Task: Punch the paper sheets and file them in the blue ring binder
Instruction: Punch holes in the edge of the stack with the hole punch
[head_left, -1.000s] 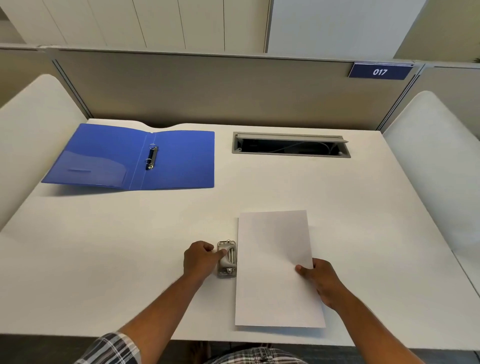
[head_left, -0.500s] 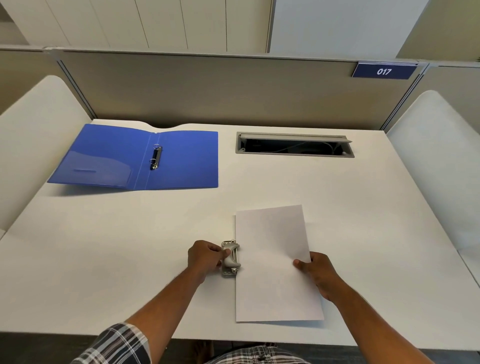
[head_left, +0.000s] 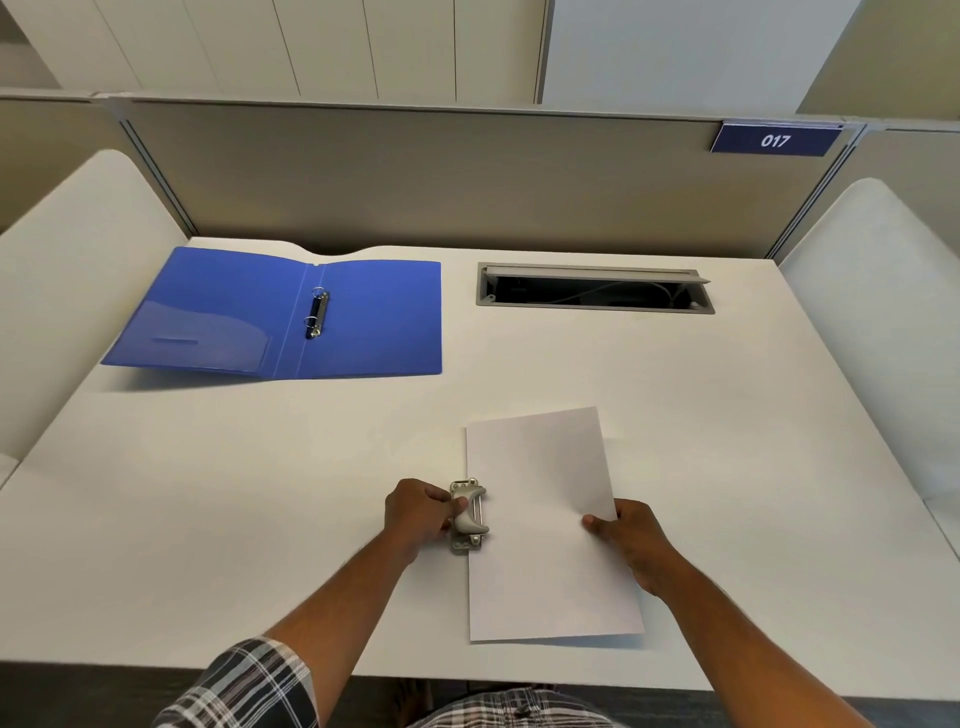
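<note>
Where the white counter (head_left: 727, 415) met its near edge, seen from above: two bare forearms reaching forward, with a plaid sleeve (head_left: 249, 686) on the left one. Left hand (head_left: 418, 512) curled round the left side of a small grey metal hole punch (head_left: 469, 514), thumb and fingers gripping its lever. Right hand (head_left: 631, 540) pinching the right edge of the white paper sheets (head_left: 545, 525), thumb on top, fingers hidden underneath. Paper lying mostly flat on the counter, long side running away from the body, far end turned slightly to the right, left edge tucked into the slot of the punch at about mid-length. Could not tell how many sheets lay in the stack.

Farther back and to the left, well apart from the paper: the blue ring binder (head_left: 374, 317), lying open and flat, a two-ring metal clip (head_left: 317, 314) beside the spine, a clear pocket on the inside of the left cover. Rings appeared closed. To the right of the binder, set into the counter: a grey cable hatch (head_left: 595, 288) with its lid raised and wires inside. Behind the counter, a beige partition (head_left: 415, 176) carrying a blue plate marked 017 (head_left: 775, 140) at upper right. White curved side screens on both sides.
</note>
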